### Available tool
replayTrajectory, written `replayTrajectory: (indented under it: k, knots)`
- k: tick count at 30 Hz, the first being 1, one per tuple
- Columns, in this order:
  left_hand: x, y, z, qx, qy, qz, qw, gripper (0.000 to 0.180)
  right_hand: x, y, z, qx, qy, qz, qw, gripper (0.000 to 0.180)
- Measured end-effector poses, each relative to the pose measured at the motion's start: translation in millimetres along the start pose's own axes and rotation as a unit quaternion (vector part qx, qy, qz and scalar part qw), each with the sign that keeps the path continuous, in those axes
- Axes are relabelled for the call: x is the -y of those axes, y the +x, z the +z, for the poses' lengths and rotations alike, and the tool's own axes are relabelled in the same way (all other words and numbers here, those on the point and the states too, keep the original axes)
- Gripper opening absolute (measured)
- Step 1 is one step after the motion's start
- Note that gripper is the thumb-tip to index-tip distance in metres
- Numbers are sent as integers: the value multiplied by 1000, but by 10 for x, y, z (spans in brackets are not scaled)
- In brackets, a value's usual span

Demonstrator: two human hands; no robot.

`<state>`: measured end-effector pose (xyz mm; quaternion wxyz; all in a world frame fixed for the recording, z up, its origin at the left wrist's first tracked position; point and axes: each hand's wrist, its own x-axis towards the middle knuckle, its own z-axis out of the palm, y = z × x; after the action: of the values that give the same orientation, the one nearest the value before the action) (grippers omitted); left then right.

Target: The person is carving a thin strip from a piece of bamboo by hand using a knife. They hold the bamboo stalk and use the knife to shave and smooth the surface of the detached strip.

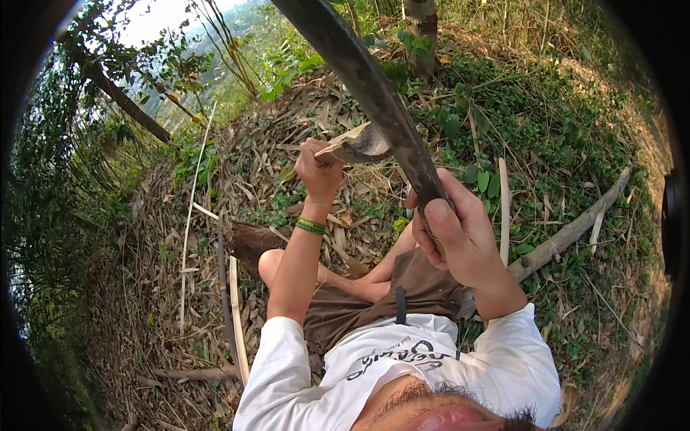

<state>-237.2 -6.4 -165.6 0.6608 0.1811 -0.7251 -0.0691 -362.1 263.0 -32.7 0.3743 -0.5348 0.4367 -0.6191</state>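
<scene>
Okay, gripped long dark blade-like bar (pixel 368 80) in right hand (pixel 460 231), clenched short pale-edged split-wood piece (pixel 357 147) in left hand (pixel 319 172); couldn't confirm contact.

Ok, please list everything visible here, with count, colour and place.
Long blade: one, dark, in right hand
Wood piece: one, pale-edged, in left hand
Strips: at least three, cream, both sides
Sticks: at least two, brown, left
Log: one, brown, beside left knee
Thick branch: one, grey, right
Tree trunks: at least two, brown, top
Dry leaves: many, brown, ground
Plants: many, green, around
Wristband: at least one, green, left forearm
Shirt: one, white, torso
Shorts: one pair, brown, hips
Legs: two, bare, centre
Hands: two, bare, centre
</scene>
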Motion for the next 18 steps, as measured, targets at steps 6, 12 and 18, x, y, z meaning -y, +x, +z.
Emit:
replayTrajectory:
  k: [6, 12, 18]
  knots:
    - [23, -41, 8, -1, 21, -6, 1000, 34, 50, -9, -12, 21, 35, 43, 998, 35]
    - [-17, -12, 43, -9, 1, -16, 1000, 35, 165, -80, -24, 5, 92, 4, 996, 36]
    - [-22, -18, 58, 12, -7, -15, 1000, 38, 60, 24, -34, 6, 10, 34, 999, 37]
